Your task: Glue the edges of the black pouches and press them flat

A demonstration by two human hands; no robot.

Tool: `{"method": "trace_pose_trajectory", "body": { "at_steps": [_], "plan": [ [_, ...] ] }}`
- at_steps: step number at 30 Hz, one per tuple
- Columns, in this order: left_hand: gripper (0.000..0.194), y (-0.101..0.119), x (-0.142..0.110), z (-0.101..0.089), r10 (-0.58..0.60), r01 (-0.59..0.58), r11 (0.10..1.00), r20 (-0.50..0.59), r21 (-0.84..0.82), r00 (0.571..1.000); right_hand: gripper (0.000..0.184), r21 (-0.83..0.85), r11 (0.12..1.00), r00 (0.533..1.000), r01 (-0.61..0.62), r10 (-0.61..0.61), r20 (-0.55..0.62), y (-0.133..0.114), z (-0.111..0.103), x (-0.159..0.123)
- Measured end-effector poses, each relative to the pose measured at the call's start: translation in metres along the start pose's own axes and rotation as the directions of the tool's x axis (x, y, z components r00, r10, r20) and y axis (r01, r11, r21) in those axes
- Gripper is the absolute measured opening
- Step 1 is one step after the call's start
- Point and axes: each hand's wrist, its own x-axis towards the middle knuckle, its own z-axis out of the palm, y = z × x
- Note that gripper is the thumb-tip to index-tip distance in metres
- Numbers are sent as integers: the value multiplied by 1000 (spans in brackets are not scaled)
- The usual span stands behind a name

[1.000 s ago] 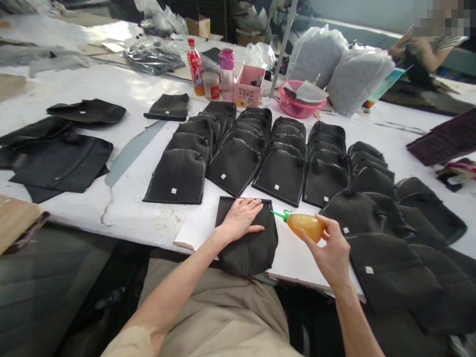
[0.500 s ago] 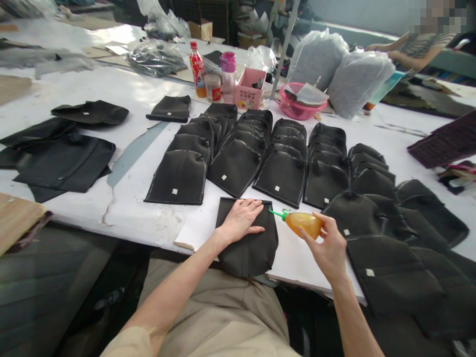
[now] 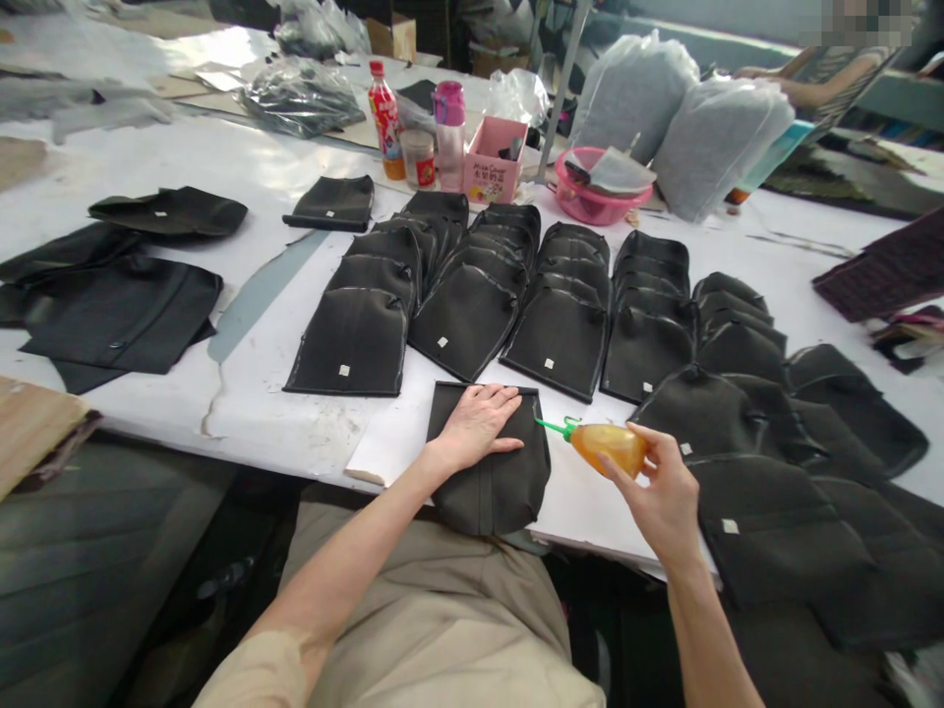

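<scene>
My left hand [image 3: 479,425] lies flat on a black leather-like pouch piece [image 3: 501,492], fingers stretched toward its far edge. The piece rests at the table's front edge, its rounded end toward me. My right hand [image 3: 660,482] is closed around a squeeze bottle [image 3: 606,448] of amber liquid, tipped on its side. The bottle's green nozzle [image 3: 553,426] points left, its tip at the piece's right edge near the far corner. I cannot tell whether liquid is coming out. Just beyond lie overlapping rows of similar black pieces [image 3: 354,344], several with small white labels.
More black pieces [image 3: 125,315] lie at the left and a pile [image 3: 782,521] at the right. Behind the rows stand a red-labelled drink bottle [image 3: 385,123], a pink-lidded bottle [image 3: 449,138], a pink box [image 3: 494,162] and a pink basket [image 3: 601,202]. A person [image 3: 841,79] is at the far right.
My right hand and the squeeze bottle have shifted slightly right, the nozzle tip staying by the piece's right edge. My left hand stays on the piece. The whole view has tilted a little.
</scene>
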Motion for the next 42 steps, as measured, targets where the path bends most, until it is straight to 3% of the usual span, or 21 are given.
{"method": "trace_pose_trajectory", "body": {
  "at_steps": [27,34,38,42],
  "plan": [
    [60,-1,1,2,-9,10,1000,20,-21,1000,55,35,995,996,-90,88,33,-1,-22,-42],
    [54,13,-8,-15,-24,26,997,43,-69,999,54,45,994,994,-103,101,35,-1,-25,-51],
    [41,35,-31,-27,108,-94,969,48,-227,993,53,69,991,993,-116,114,35,0,-25,-54],
    [34,48,-49,-21,205,-167,935,92,-313,975,54,65,988,990,-138,136,35,1,-28,-59]
  ]
}}
